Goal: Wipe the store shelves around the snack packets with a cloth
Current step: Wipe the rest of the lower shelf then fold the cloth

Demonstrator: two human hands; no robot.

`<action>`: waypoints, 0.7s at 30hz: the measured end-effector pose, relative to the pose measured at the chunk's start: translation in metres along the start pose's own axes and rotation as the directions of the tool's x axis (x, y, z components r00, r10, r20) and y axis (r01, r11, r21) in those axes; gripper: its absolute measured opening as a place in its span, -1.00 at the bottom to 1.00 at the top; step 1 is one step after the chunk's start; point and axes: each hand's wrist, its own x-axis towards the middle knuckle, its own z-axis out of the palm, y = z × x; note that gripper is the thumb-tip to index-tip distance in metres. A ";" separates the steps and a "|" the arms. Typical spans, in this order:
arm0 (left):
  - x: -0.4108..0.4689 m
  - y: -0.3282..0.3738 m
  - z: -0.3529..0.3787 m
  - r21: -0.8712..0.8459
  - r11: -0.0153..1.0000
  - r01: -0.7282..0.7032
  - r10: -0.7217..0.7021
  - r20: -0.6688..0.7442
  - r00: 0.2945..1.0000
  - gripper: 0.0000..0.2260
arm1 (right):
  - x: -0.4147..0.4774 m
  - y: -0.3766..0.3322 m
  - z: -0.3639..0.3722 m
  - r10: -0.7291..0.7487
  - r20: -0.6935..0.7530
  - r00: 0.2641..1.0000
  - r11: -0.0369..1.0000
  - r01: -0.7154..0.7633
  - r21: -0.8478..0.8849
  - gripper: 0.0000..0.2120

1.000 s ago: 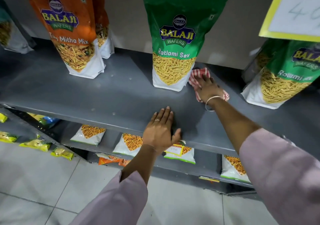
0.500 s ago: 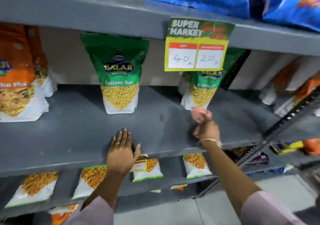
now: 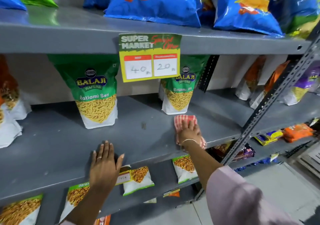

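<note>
A red-and-white checked cloth [image 3: 184,120] lies flat on the grey middle shelf [image 3: 147,138], pressed down by my right hand [image 3: 189,132]. It sits just in front of the right green Ratlami Sev packet [image 3: 179,94]. A second green Ratlami Sev packet [image 3: 95,94] stands upright further left. My left hand [image 3: 103,162] rests flat, fingers spread, on the shelf's front edge and holds nothing.
Blue chip bags [image 3: 155,1] fill the top shelf, where a yellow price sign [image 3: 149,57] hangs from its edge. Orange packets [image 3: 8,100] stand at the left. Small snack packets [image 3: 138,178] lie on the lower shelf. A slotted metal upright [image 3: 277,96] crosses at the right.
The camera has tilted up, bringing the top shelf into sight. My right hand has slid the cloth from beside the left green packet to the front of the right one. My left hand stays put.
</note>
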 end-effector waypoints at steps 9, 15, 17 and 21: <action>0.052 0.169 0.004 0.056 0.988 -0.144 0.147 -0.067 0.987 -0.24 | 0.050 0.068 -0.005 -0.400 0.056 0.915 0.906 0.404 -0.124 -0.34; 0.073 0.274 0.043 0.021 0.995 -0.100 0.100 0.002 0.995 -0.20 | 0.128 0.180 -0.040 -0.111 0.045 0.993 0.992 0.108 0.063 -0.36; 0.074 0.291 0.051 0.051 0.994 -0.101 0.100 0.020 0.995 -0.19 | 0.134 0.185 -0.045 -0.198 -0.053 0.979 0.979 0.194 -0.062 -0.51; 0.071 0.300 0.063 0.061 0.995 -0.083 0.080 0.038 0.996 -0.18 | 0.102 0.151 -0.036 -0.449 -0.073 0.890 0.893 0.446 -0.063 -0.33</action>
